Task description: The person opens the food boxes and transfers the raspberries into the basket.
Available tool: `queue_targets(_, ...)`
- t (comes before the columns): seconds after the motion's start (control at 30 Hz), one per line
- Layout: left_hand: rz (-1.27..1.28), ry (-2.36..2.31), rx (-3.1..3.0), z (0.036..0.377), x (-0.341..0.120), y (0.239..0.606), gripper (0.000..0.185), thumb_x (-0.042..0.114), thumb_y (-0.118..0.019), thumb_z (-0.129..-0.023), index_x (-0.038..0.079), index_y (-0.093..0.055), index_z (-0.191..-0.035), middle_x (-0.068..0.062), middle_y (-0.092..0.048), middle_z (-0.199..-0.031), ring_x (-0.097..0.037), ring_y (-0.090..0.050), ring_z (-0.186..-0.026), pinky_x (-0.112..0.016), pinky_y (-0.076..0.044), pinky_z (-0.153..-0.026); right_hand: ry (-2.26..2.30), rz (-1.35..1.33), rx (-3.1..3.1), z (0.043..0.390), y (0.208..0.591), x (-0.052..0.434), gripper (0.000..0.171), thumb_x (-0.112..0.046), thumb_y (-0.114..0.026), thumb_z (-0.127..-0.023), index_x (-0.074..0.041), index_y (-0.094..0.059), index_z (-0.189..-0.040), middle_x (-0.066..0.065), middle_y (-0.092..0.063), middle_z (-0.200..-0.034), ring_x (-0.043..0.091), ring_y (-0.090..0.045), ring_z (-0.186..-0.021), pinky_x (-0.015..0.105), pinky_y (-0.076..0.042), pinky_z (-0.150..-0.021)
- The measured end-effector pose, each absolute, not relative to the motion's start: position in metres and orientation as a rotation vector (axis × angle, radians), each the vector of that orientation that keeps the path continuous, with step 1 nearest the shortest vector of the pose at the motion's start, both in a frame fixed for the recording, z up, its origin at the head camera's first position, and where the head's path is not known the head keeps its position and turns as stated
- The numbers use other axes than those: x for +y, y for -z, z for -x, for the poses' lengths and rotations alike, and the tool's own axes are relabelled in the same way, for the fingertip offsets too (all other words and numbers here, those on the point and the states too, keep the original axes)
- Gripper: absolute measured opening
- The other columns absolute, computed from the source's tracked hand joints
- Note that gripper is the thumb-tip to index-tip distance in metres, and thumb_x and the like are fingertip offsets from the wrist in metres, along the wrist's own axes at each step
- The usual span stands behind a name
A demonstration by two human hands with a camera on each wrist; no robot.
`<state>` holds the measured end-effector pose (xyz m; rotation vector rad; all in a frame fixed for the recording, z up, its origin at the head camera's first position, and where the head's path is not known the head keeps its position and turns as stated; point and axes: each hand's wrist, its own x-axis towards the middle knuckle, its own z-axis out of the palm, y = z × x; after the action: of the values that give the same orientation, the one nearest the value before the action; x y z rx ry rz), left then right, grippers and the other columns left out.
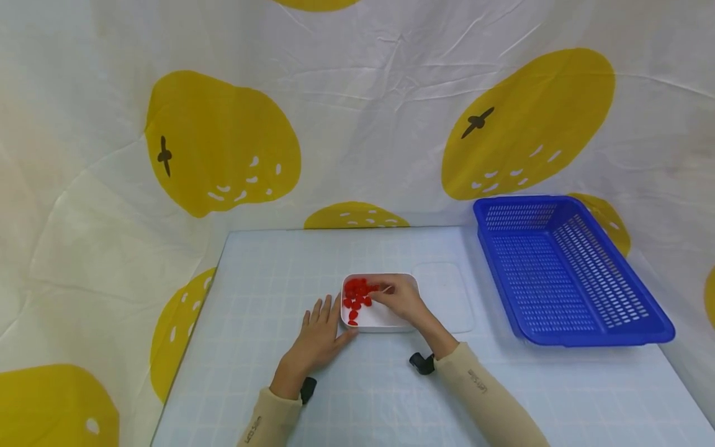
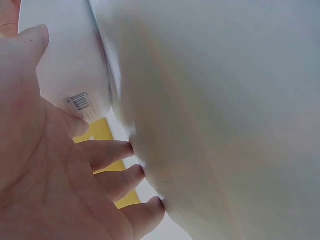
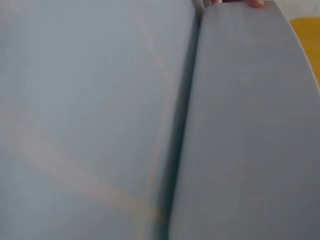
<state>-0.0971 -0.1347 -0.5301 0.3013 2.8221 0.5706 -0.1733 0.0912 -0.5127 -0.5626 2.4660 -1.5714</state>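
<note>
A shallow white box point(image 1: 385, 328) with rounded corners sits mid-table, with several small red pieces point(image 1: 355, 297) gathered mostly in its left part. My right hand point(image 1: 403, 302) reaches into the box from the right. Its thumb and index finger pinch at a red piece at the edge of the pile, too small to make out its kind. Flat on the table at the box's left side lies my left hand point(image 1: 317, 338), its fingers spread and its thumb by the box's front left corner. A barcode label point(image 2: 80, 102) shows on the box's side in the left wrist view.
A clear, flat rounded sheet like a lid point(image 1: 445, 298) lies right of the box. Farther right stands a large blue perforated basket point(image 1: 505, 292). A white cloth with yellow fruit prints point(image 1: 368, 136) hangs behind the pale checked table point(image 1: 268, 267).
</note>
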Motion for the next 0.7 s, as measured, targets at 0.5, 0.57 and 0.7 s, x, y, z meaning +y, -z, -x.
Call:
queue_targets(0.5,-0.303,-0.564,2.816,0.0988,-0.1332,0.5274,0.094,0.059,-0.057,-0.095,0.01,-0.012,-0.162,-0.018,-0.016,-0.164,-0.042,-0.009,-0.15,-0.062,-0.013,-0.116,1.41,0.459,2.58,0.1738,0.5167,0.0889,0.029,0.001,-0.074,-0.087,-0.006,-0.074,-0.115,0.009,-0.068,-0.115,0.025,-0.06,-0.094,0.037,-0.056,-0.082)
queue_targets(0.57,-0.3,-0.572,2.815,0.0986,-0.1334,0.527,0.094,0.058,-0.058,-0.095,0.01,-0.012,-0.162,-0.018,-0.017,-0.164,-0.042,-0.01,-0.15,-0.063,-0.013,-0.116,1.401,0.437,2.589,0.174,0.5181,0.0882,0.028,0.001,-0.074,-0.087,-0.007,-0.075,-0.114,0.008,-0.067,-0.115,0.023,-0.06,-0.095,0.037,-0.056,-0.084)
queue_targets(0.7,-0.296,-0.568,2.812,0.098,-0.1337,0.5282,0.094,0.057,-0.058,-0.095,0.01,-0.012,-0.161,-0.019,-0.017,-0.164,-0.042,-0.01,-0.15,-0.063,-0.013,-0.116,1.402,0.416,2.583,0.1745,0.521,0.0869,0.024,0.002,-0.073,-0.087,-0.007,-0.074,-0.109,0.008,-0.067,-0.112,0.023,-0.059,-0.094,0.038,-0.055,-0.085)
